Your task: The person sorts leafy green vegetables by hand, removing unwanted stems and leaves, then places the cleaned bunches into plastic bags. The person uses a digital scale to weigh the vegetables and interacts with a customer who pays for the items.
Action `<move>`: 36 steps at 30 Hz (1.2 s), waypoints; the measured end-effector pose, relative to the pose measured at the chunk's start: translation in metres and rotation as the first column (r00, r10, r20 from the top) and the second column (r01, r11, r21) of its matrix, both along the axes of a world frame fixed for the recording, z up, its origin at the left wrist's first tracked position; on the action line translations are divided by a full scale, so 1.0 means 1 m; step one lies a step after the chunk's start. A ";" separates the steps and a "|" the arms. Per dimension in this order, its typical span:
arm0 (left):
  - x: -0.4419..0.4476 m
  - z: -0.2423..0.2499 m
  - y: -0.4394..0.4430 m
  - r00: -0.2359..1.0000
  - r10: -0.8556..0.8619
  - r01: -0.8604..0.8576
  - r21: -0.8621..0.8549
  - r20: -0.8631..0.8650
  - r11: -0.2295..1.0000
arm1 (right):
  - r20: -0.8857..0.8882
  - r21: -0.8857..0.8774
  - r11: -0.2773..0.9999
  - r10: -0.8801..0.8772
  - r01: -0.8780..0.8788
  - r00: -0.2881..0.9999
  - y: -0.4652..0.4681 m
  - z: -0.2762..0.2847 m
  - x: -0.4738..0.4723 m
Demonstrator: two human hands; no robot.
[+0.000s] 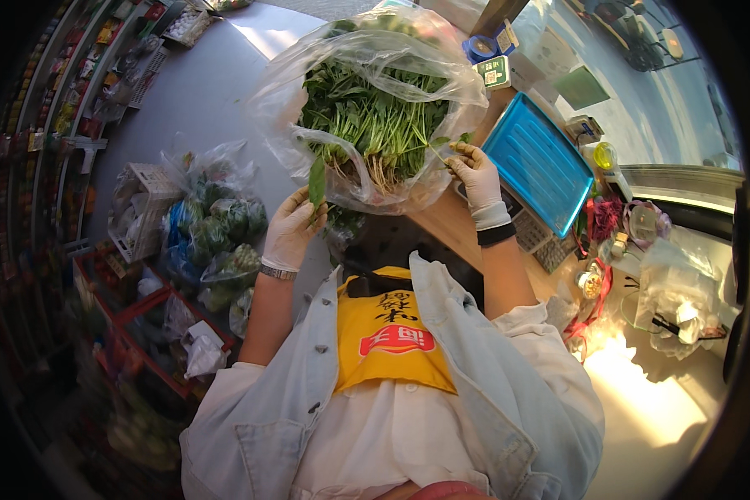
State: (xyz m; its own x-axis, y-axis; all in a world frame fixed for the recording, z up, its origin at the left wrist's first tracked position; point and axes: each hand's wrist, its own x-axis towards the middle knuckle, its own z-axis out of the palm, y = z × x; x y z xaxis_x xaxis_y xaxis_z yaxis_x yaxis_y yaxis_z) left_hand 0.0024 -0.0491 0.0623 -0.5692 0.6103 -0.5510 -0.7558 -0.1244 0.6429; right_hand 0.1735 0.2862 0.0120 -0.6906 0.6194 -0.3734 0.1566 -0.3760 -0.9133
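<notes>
A large clear plastic bag lies spread before me, its mouth turned towards me. Inside it is a thick heap of leafy greens, with pale stems and roots pointing my way. My left hand, in a whitish glove, pinches a green leaf at the bag's near left side. At the near right side, my gloved right hand holds a thin leafy sprig between thumb and fingers. Some darker leaves hang below the bag's near edge, beside my left hand.
To the right, a blue tray tops a weighing scale on the wooden counter. Bagged vegetables, a white plastic crate and red crates stand on the left. Stocked shelves line the far left.
</notes>
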 end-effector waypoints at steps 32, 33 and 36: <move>0.022 -0.031 0.131 0.956 -0.263 0.285 -0.204 0.128 0.937 | -0.259 -0.401 0.908 0.014 -0.121 0.966 -0.087 -0.011 -0.024; 0.022 -0.033 0.130 0.959 -0.254 0.274 -0.173 0.128 0.946 | -0.086 -0.326 0.943 0.035 -0.062 0.996 -0.081 -0.012 -0.025; 0.022 -0.038 0.131 0.968 -0.223 0.246 -0.255 0.113 0.935 | 0.193 -0.014 1.000 0.000 0.003 0.981 -0.058 -0.023 -0.038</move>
